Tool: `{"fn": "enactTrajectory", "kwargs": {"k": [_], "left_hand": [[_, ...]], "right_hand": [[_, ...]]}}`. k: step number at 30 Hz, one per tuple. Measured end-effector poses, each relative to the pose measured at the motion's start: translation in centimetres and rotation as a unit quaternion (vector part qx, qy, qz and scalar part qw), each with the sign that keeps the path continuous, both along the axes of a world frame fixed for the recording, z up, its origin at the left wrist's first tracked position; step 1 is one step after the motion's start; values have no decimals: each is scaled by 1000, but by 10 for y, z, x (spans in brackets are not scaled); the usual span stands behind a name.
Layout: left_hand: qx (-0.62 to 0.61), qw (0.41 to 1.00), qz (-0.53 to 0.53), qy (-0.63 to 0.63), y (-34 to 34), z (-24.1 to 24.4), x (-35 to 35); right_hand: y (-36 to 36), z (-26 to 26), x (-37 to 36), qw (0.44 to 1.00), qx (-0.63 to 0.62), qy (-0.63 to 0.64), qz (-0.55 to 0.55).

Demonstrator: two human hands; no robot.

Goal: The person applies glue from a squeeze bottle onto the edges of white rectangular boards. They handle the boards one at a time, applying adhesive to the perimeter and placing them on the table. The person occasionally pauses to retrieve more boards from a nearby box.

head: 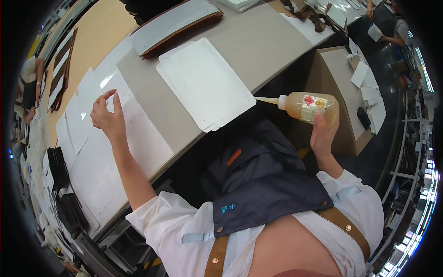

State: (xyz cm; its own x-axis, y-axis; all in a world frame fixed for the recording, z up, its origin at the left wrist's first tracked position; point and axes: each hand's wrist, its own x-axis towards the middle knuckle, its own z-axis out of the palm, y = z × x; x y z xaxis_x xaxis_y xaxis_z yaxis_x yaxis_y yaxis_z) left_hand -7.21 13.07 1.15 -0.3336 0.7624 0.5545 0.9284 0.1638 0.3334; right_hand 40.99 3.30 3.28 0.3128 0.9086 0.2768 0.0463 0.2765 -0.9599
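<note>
My right hand (323,133) grips a translucent plastic squeeze bottle (294,105) of amber liquid, tipped on its side. Its thin nozzle points left, the tip at or just beside the corner of a stack of white rounded-corner sheets (211,83); contact cannot be told. The stack lies on a grey board (266,48), slightly fanned, and its near end reaches the table's edge. Left of the board, my left hand (109,112) is raised above the white tabletop (138,138), thumb and fingers loosely curled and apart, holding nothing.
Brown-edged panels (176,26) are piled behind the sheets. A cardboard box (356,135) with white pieces and a dark object stands at right. Black folded pieces (71,211) lie at the lower left. Other people work at far left and top right, one holding a white piece (374,33).
</note>
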Motion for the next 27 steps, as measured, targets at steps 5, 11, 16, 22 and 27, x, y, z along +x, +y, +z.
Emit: {"fn": "enactTrajectory", "kwargs": {"k": [5, 11, 16, 22, 27], "left_hand": [[-25, 999, -3, -28, 2, -7, -5], [-24, 999, -2, -25, 2, -9, -8], [-25, 999, 5, -21, 2, -8, -7], [-22, 1000, 4, -19, 3, -8, -9], [-24, 999, -4, -24, 3, -8, -11]], "right_hand": [[-13, -3, -2, 999, 18, -45, -2], [-18, -7, -7, 997, 5, -78, 14], [-23, -11, -10, 994, 18, -102, 42], [-24, -14, -23, 991, 38, -56, 114], [-22, -18, -32, 981, 70, -85, 162]]}}
